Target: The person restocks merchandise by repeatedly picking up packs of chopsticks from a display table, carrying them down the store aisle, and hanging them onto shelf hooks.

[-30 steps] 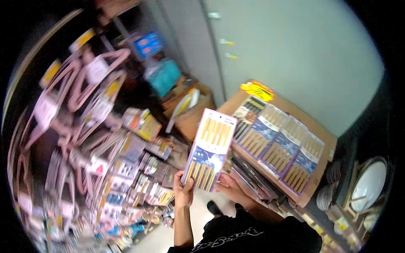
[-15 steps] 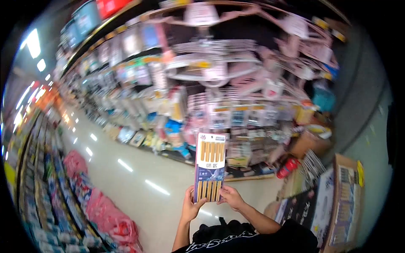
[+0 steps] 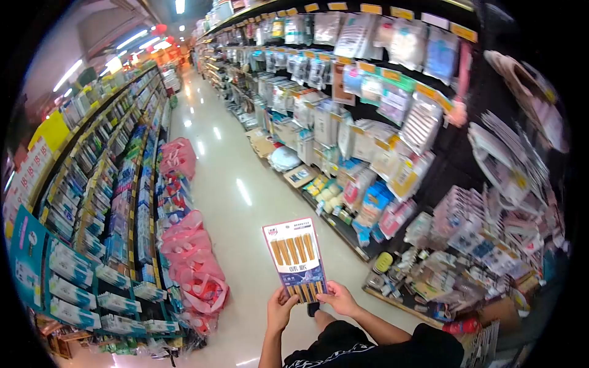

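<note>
A flat retail pack of chopsticks [image 3: 296, 259], with a pink border, a white and blue label and tan sticks showing, is held upright in front of my body. My left hand [image 3: 281, 308] grips its lower left edge, thumb on the front. On the lower right edge, my right hand [image 3: 338, 299] is closed, with its thumb near the front. The fingers behind the pack are hidden.
A long aisle floor [image 3: 236, 178] runs ahead. Toothbrush-like packs on a teal rack [image 3: 73, 288] and pink bags [image 3: 193, 270] line the left. Hanging goods [image 3: 392, 98] and hangers [image 3: 509, 159] fill the right shelves, with a red bottle [image 3: 461, 325] low down.
The view has swung left from the cardboard display, past the hangers, to the long aisle. Both hands have kept hold of the pack, which now appears lower in view.
</note>
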{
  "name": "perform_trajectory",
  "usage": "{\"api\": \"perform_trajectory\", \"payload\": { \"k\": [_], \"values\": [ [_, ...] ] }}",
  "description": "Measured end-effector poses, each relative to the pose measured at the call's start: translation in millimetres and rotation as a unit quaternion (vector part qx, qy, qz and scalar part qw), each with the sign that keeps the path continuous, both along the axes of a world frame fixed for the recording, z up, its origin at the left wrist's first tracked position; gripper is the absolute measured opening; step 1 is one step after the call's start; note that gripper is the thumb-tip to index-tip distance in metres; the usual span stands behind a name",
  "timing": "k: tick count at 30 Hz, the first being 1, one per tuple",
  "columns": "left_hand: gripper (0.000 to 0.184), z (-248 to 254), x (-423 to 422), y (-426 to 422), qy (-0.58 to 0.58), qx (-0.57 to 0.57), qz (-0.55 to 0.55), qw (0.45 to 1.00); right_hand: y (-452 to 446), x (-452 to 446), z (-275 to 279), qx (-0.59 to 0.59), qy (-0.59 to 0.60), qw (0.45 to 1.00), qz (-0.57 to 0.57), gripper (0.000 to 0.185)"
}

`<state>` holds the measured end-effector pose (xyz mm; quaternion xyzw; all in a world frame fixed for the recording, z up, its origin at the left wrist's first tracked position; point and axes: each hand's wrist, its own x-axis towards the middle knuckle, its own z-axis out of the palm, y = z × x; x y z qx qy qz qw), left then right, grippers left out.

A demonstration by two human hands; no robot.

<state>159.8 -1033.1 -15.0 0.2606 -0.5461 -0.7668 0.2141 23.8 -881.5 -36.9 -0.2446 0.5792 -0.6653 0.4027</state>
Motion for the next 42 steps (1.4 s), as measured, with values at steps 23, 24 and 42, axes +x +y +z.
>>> {"api": "perform_trajectory", "payload": {
  "k": [23,24,42],
  "values": [
    [0.032,-45.1,-173.6,-502.4,-0.113,-0.058,0.305,0.944,-583.8,-236.0,4.6,0.061,0.349,0.903,0.241,0.036],
    [0.031,-42.1,-185.6,-527.0,-0.115,-0.017,0.310,0.943,-610.4,-247.3,-13.9,0.073,0.371,0.894,0.240,0.035],
    [0.029,-12.2,-459.9,-962.9,-0.020,-0.004,0.094,0.995,-982.5,-506.0,13.8,0.056,0.080,0.985,0.143,0.031]
  ]
}}
